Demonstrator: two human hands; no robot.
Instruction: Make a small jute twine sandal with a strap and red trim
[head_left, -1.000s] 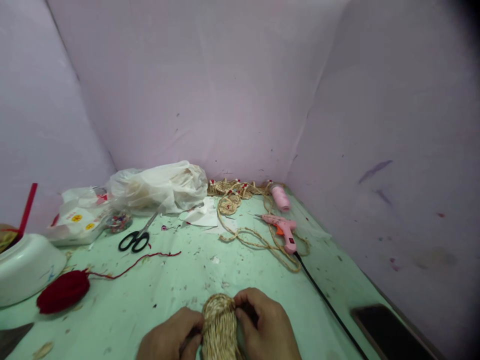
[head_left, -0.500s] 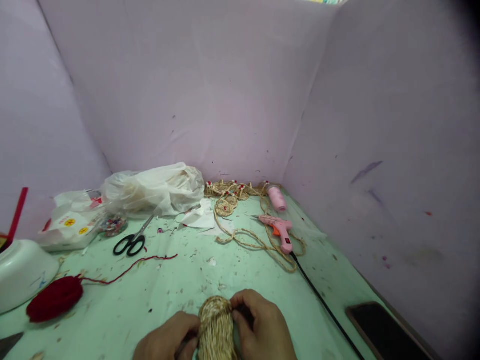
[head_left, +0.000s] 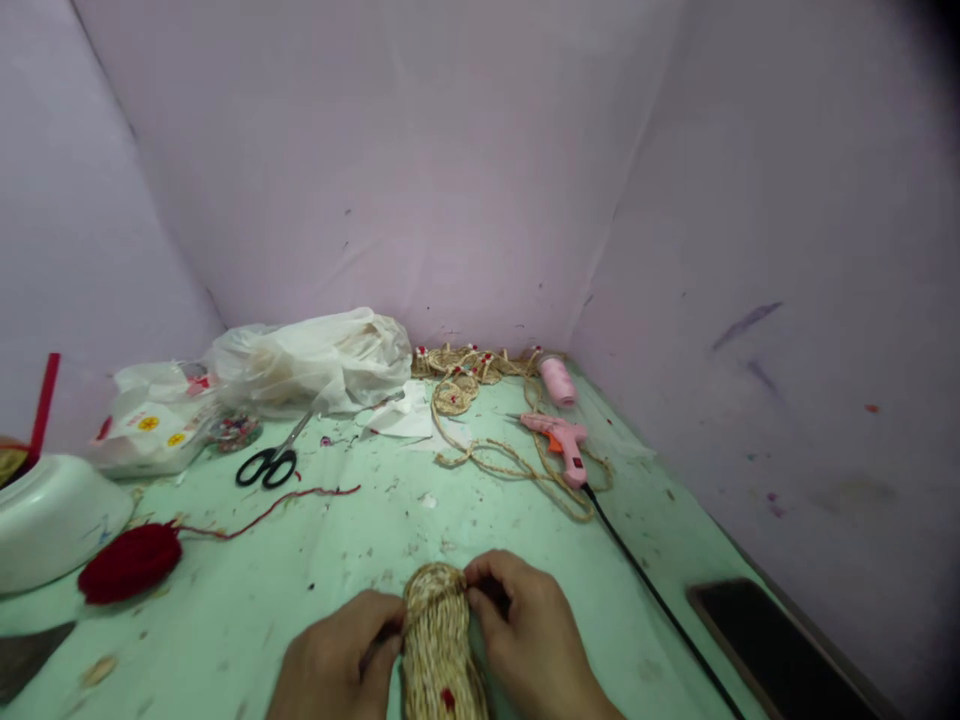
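A rounded piece wound from tan straw rope (head_left: 440,640) lies at the near edge of the green table (head_left: 352,560), with a small red dot on its near side. My left hand (head_left: 337,665) pinches its left side with the fingers closed. On its right, my right hand (head_left: 529,640) grips the top with thumb and fingers pressed together. Both hands sit on the table.
Loose straw rope (head_left: 517,465), a pink glue gun (head_left: 562,445) with black cord (head_left: 652,600), pink thread spool (head_left: 557,380), black scissors (head_left: 270,465), red yarn ball (head_left: 131,562), white bowl (head_left: 49,520), plastic bags (head_left: 315,360), dark phone (head_left: 772,650). Lilac walls enclose three sides.
The view has tilted down a little, so more of the straw piece and its red dot show. Both hands keep their hold on it.
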